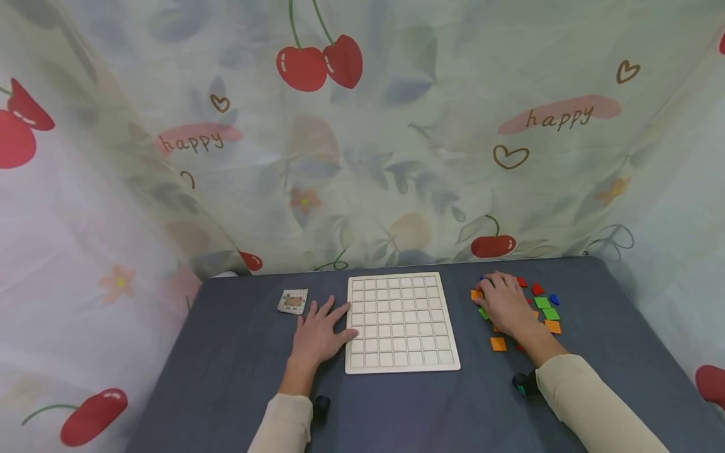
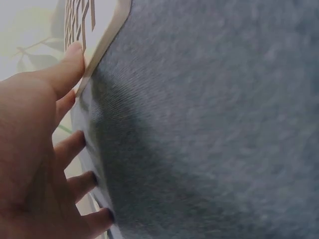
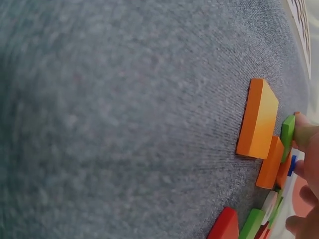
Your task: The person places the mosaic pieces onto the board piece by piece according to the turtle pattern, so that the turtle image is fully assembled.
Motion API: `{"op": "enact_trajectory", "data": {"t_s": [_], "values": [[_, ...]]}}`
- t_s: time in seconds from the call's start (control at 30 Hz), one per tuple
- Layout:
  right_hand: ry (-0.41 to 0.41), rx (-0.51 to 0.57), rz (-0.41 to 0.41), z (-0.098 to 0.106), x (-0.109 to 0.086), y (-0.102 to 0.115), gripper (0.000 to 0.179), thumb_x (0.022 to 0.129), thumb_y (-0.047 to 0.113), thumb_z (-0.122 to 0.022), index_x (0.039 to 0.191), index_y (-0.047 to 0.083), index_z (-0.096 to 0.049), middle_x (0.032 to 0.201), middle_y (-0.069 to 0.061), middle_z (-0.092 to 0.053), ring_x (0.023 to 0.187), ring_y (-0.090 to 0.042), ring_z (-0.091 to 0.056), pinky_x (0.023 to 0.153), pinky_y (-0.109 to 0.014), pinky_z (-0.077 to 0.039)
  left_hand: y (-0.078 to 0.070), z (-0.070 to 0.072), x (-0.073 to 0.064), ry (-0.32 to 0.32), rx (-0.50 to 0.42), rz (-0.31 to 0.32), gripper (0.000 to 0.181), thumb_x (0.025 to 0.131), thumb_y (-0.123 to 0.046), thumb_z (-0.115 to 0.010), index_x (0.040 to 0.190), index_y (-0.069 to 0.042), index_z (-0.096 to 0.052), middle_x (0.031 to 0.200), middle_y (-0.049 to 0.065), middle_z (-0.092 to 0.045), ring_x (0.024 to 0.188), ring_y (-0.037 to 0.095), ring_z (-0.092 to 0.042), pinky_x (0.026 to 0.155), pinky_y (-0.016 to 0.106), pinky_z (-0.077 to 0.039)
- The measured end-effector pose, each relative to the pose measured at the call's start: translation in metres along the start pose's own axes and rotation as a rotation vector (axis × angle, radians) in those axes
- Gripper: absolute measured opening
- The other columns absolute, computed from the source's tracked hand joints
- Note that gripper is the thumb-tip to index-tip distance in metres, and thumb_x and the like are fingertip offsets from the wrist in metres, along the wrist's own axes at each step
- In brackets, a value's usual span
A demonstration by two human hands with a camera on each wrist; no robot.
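A pale square board [image 1: 399, 326] divided into a grid of small cells lies in the middle of the table. My left hand [image 1: 318, 336] is spread beside its left edge; the thumb rests on the rim and the index fingertip is right at the edge. The left wrist view has the same thumb against the board's corner [image 2: 107, 30]. To the right, my right hand [image 1: 506, 306] reaches down over scattered coloured pieces, partly hiding them. An orange piece [image 1: 476, 294] and a green piece [image 3: 287, 132] show close by its thumb. Its fingers look spread, with no piece visible between them.
A small printed card [image 1: 293, 301] lies left of the board. Green tiles [image 1: 550, 313], a red piece [image 1: 537, 289], a blue piece [image 1: 554, 299] and an orange square [image 1: 498, 344] surround the right hand. A patterned curtain [image 1: 385, 163] hangs behind the grey table [image 1: 396, 415].
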State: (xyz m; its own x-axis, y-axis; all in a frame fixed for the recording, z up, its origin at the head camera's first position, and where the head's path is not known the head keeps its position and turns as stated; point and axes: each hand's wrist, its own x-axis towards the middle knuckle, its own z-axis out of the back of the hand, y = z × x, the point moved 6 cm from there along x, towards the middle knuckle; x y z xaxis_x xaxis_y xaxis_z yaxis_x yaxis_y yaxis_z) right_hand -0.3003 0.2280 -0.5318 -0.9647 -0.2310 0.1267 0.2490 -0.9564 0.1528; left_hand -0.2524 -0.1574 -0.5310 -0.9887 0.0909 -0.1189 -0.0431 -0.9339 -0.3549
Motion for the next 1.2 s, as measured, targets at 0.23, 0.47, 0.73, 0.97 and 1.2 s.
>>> {"op": "enact_trajectory", "data": {"t_s": [0.23,0.47,0.73,0.97,1.2], "values": [[-0.048,-0.051,0.062,0.008,-0.003,0.007,0.029,0.099,0.026,-0.068,0.112,0.001,-0.064,0.127,-0.023,-0.060,0.123,-0.045,-0.049,0.111,-0.060,-0.042,-0.001,0.001,0.001,0.056,-0.002,-0.008,0.066,0.094,-0.055,-0.066,0.153,-0.033,-0.048,0.167,0.009,-0.034,0.156,0.048,-0.022,0.118,0.075,-0.023],[-0.032,-0.046,0.084,0.017,0.005,0.023,0.028,0.099,0.025,-0.068,0.113,0.001,-0.063,0.113,-0.018,-0.065,0.107,-0.037,-0.052,0.097,-0.051,-0.051,0.001,0.004,0.003,0.079,-0.019,0.005,0.064,0.094,-0.052,-0.068,0.153,-0.034,-0.049,0.168,0.008,-0.033,0.156,0.046,-0.021,0.118,0.076,-0.022],[0.040,0.025,0.055,0.021,0.014,0.043,0.031,0.098,0.024,-0.070,0.117,0.000,-0.067,0.114,-0.017,-0.068,0.103,-0.033,-0.054,0.095,-0.048,-0.052,0.001,0.003,0.006,0.064,-0.052,0.004,0.064,0.093,-0.051,-0.070,0.152,-0.035,-0.050,0.167,0.009,-0.034,0.156,0.047,-0.021,0.117,0.077,-0.022],[0.039,0.064,0.070,0.018,0.019,0.064,0.033,0.097,0.024,-0.071,0.121,0.002,-0.067,0.115,-0.014,-0.067,0.104,-0.030,-0.054,0.094,-0.047,-0.053,0.003,0.002,0.007,0.079,-0.057,0.015,0.063,0.094,-0.049,-0.069,0.152,-0.035,-0.049,0.167,0.009,-0.033,0.156,0.047,-0.021,0.118,0.077,-0.021],[0.033,0.087,0.108,0.017,0.027,0.086,0.032,0.097,0.027,-0.072,0.119,0.005,-0.067,0.114,-0.012,-0.067,0.106,-0.029,-0.055,0.096,-0.044,-0.053,0.003,0.003,0.010,0.104,-0.049,0.034,0.063,0.094,-0.049,-0.069,0.153,-0.035,-0.048,0.168,0.008,-0.032,0.157,0.045,-0.020,0.118,0.076,-0.020]]}}
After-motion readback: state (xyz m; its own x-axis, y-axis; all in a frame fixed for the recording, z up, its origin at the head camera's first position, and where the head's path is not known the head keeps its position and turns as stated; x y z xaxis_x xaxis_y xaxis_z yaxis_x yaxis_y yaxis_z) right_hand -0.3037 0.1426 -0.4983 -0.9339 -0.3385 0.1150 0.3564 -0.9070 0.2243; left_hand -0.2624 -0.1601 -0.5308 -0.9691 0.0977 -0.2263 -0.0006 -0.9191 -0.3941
